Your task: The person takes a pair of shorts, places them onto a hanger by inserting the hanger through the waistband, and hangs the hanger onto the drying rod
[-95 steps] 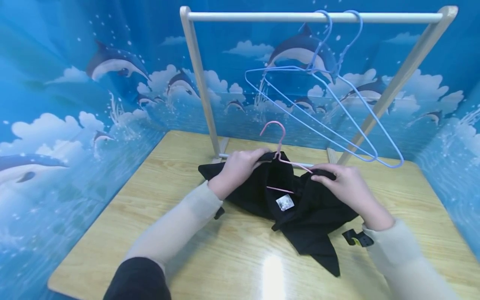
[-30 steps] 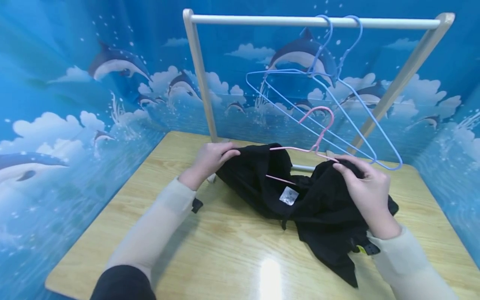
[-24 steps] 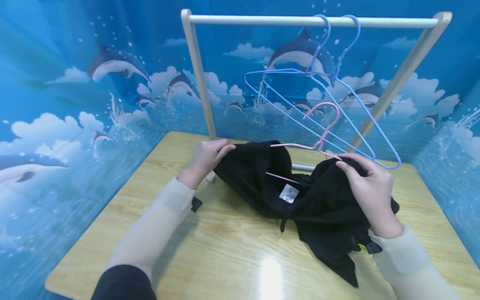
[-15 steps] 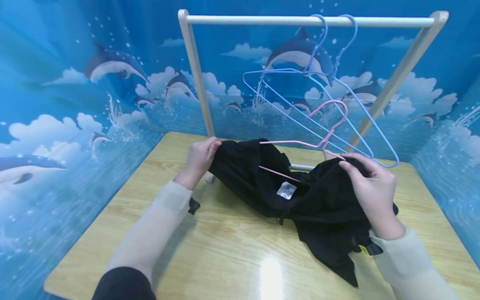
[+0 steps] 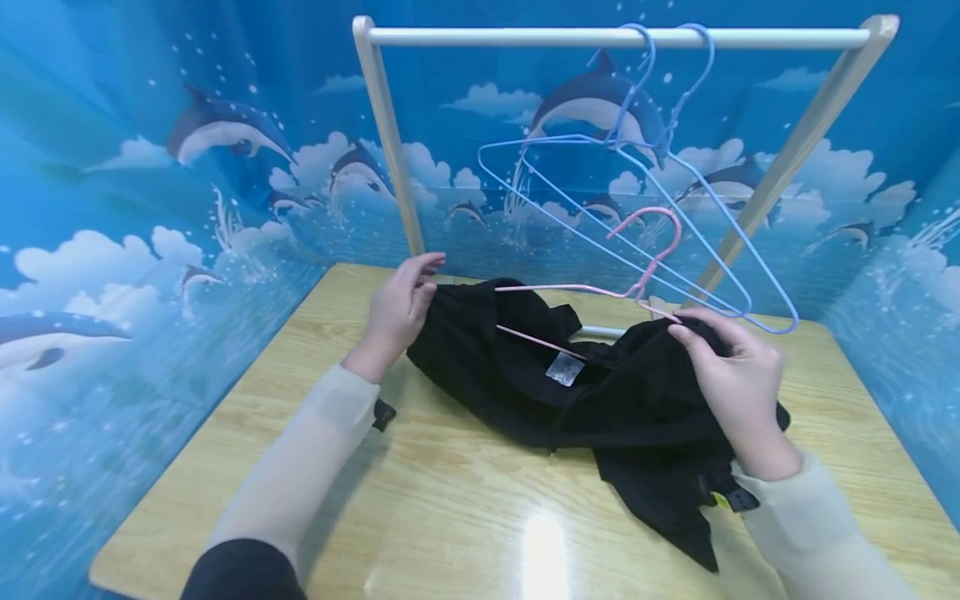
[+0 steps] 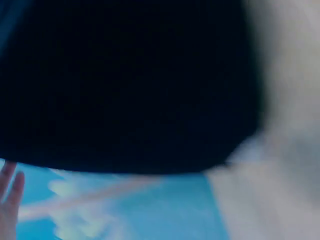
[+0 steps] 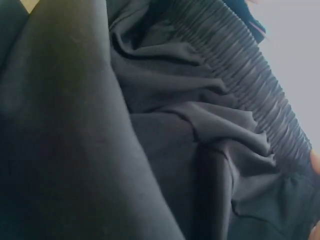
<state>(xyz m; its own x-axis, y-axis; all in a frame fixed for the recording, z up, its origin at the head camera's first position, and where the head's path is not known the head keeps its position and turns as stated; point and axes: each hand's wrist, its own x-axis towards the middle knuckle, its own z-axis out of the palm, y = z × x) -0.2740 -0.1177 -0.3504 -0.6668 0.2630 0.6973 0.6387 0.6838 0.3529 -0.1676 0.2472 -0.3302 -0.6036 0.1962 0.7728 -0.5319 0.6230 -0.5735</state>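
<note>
A black garment [image 5: 487,375] with a gathered elastic waistband [image 7: 250,75] is held up over the table, its lower corner hanging toward the front right. Inside its opening shows a pale label [image 5: 565,369]. A pink hanger [image 5: 642,283] runs through the opening, its hook up and both ends hidden in cloth. My right hand [image 5: 738,375] pinches the garment's edge beside the hanger's right arm. At the garment's left end is my left hand [image 5: 397,304], fingers extended and thumb by the cloth edge. In the left wrist view, black cloth hides most of the scene beside my fingers [image 6: 15,187].
Behind the garment stands a rack with a white top rail [image 5: 495,37] and wooden posts [image 5: 390,142]. Two blue hangers [image 5: 738,237] hang from its right half. The wooden table [image 5: 450,517] reaches a dolphin-printed curtain [image 5: 247,192] at the back and sides.
My left hand has moved left along the garment, and its fingers have loosened and straightened. The garment has spread wider. The pink hanger has shifted right and up from its earliest position.
</note>
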